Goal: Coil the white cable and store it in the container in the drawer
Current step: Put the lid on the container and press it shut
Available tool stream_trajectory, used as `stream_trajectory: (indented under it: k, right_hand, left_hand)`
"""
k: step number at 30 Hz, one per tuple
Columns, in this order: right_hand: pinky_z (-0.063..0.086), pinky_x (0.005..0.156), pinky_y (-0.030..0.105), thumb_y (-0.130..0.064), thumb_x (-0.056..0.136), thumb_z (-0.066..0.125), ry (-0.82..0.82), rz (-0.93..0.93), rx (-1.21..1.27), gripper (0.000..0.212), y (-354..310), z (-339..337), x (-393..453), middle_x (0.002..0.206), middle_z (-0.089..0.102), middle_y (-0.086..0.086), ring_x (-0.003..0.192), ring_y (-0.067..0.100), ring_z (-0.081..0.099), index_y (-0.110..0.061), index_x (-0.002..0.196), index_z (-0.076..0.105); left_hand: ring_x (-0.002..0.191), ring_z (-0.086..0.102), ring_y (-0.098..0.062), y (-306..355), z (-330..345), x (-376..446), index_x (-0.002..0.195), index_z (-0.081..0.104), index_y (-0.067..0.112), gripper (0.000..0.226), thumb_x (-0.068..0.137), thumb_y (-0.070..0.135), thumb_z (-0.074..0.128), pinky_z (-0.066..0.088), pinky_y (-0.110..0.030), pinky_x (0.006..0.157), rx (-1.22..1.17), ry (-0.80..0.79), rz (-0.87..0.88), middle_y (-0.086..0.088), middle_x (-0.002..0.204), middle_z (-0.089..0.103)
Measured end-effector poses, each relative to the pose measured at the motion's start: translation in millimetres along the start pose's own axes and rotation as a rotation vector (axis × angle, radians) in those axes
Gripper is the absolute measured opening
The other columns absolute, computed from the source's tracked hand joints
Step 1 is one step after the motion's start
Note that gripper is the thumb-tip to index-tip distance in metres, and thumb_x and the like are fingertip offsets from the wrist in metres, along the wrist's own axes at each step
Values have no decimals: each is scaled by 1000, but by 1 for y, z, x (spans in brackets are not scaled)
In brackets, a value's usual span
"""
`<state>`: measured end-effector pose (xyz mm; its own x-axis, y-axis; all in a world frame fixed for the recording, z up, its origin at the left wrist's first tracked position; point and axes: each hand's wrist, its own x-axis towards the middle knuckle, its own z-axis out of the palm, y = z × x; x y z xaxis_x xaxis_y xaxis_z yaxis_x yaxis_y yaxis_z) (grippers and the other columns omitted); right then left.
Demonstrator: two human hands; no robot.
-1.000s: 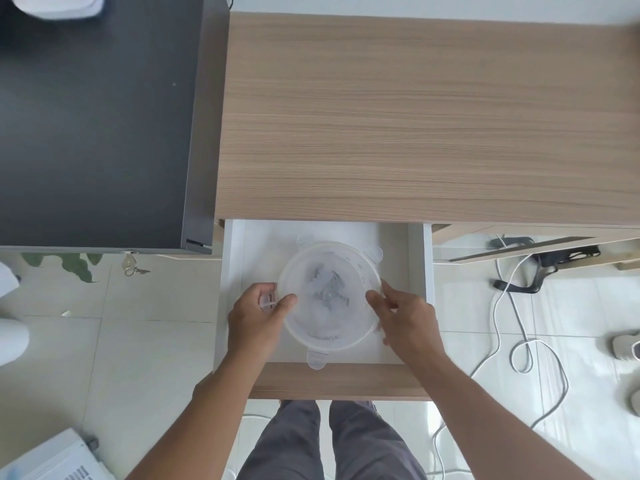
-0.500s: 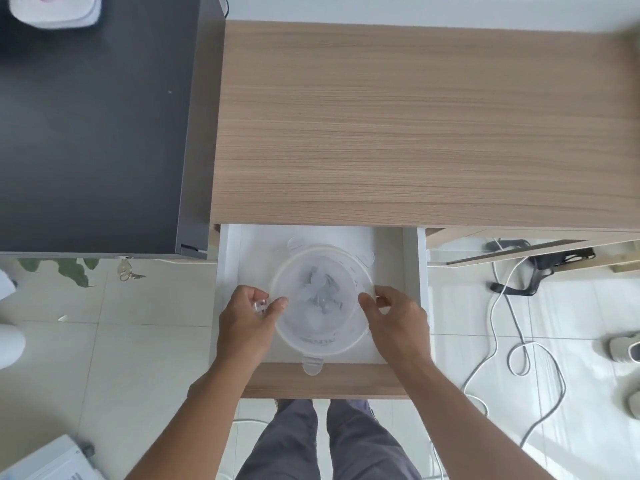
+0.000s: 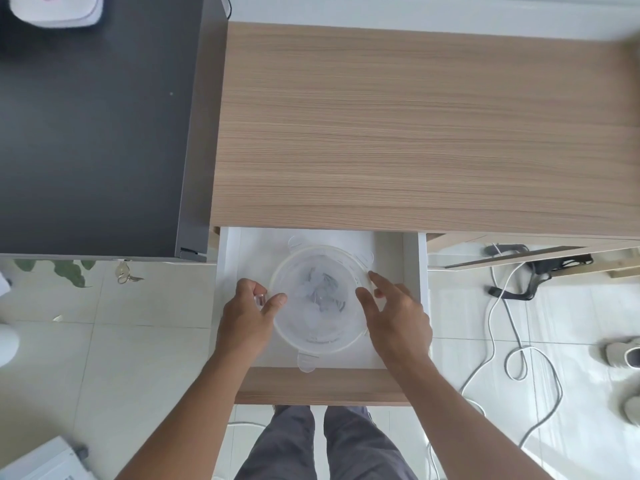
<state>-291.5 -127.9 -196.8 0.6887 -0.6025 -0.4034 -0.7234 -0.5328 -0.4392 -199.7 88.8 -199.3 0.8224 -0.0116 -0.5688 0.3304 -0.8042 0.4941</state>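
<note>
Legible text: none could be read anywhere in the head view.
Container lid [image 3: 317,299]: faint raised marks ran along the near rim, too small and blurred to read as letters or numbers.
White device [image 3: 55,10] on dark surface [image 3: 93,133]: carried a pink curved mark, cut off by the frame edge; not readable as a sign or brand.
White box [image 3: 41,462] on floor, lower left: showed small dark printed marks at its near edge, too blurred to read.
Wooden surface [image 3: 415,126]: grain only, no label seen.
</note>
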Motion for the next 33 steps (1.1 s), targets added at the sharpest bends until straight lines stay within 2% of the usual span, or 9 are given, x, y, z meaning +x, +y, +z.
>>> stream_trajectory:
  k: [6, 13, 15, 17, 21, 23, 26, 29, 33]
  right_hand:
    - [49, 69, 35, -60, 98, 54, -11, -16, -2, 39, -1, -1, 3, 109, 68, -15, 93, 19, 66, -48, 135, 58]
    - [56, 83, 43, -58, 96, 58, -210, 120, 172, 40, 2, -9, 19, 89, 73, -11, 88, 22, 69, -50, 135, 60]
    - [58, 83, 43, -58, 96, 57, -243, 120, 158, 41, 2, -10, 22, 84, 73, -11, 81, 25, 71, -50, 136, 58]
    - [58, 82, 42, -58, 97, 56, -265, 120, 149, 42, 1, -11, 24, 83, 73, -11, 82, 23, 71, -49, 138, 58]
    - [56, 87, 42, -47, 99, 59, -196, 32, 103, 38, -6, -10, 23, 118, 72, -9, 108, 20, 68, -34, 135, 62]
    - [57, 82, 44, -39, 99, 62, -164, -5, 101, 35, -12, -9, 22, 115, 72, -8, 102, 24, 70, -36, 131, 51]
    - [58, 80, 47, -35, 99, 63, -188, -72, 59, 54, -16, -9, 23, 114, 69, -4, 94, 29, 70, -50, 141, 32]
    - [57, 87, 47, -39, 101, 56, -267, -86, -27, 53, -16, -13, 31, 128, 65, -2, 107, 27, 66, -52, 148, 35]
    - [59, 84, 46, -40, 101, 52, -341, -55, 5, 50, -15, -14, 36, 127, 58, -3, 105, 21, 62, -53, 147, 38]
  left_hand:
    - [83, 59, -23, 1, 1, 4, 101, 49, 20, 35, 92, 49, 65, 43, -32, 69, 42, -1, 30, 2, 94, 60]
    - [86, 63, -24, 2, -3, 10, 110, 52, 23, 29, 95, 44, 63, 42, -31, 71, 52, -46, 71, 4, 94, 60]
    - [83, 67, -24, 4, -4, 12, 107, 56, 24, 24, 96, 44, 62, 48, -32, 70, 49, -69, 69, 1, 99, 64]
    - [84, 69, -26, 5, -4, 13, 103, 59, 22, 22, 95, 42, 63, 58, -40, 78, 8, -91, 40, -1, 103, 66]
    - [89, 69, -25, 6, -8, 14, 104, 61, 19, 30, 93, 46, 66, 58, -44, 85, -16, -112, -10, 0, 105, 66]
    - [90, 69, -24, 5, -8, 13, 104, 61, 19, 32, 91, 48, 67, 58, -42, 86, -33, -104, -30, 2, 104, 65]
    - [85, 70, -26, 5, -4, 10, 102, 61, 22, 30, 90, 47, 69, 60, -44, 81, -82, -51, -51, 4, 100, 64]
    - [82, 71, -28, 4, 4, 4, 102, 59, 27, 27, 89, 48, 70, 57, -36, 73, -113, 33, -55, 3, 105, 66]
    - [84, 72, -30, 1, 13, -4, 104, 58, 28, 28, 88, 47, 72, 54, -31, 65, -191, 124, -73, 2, 107, 65]
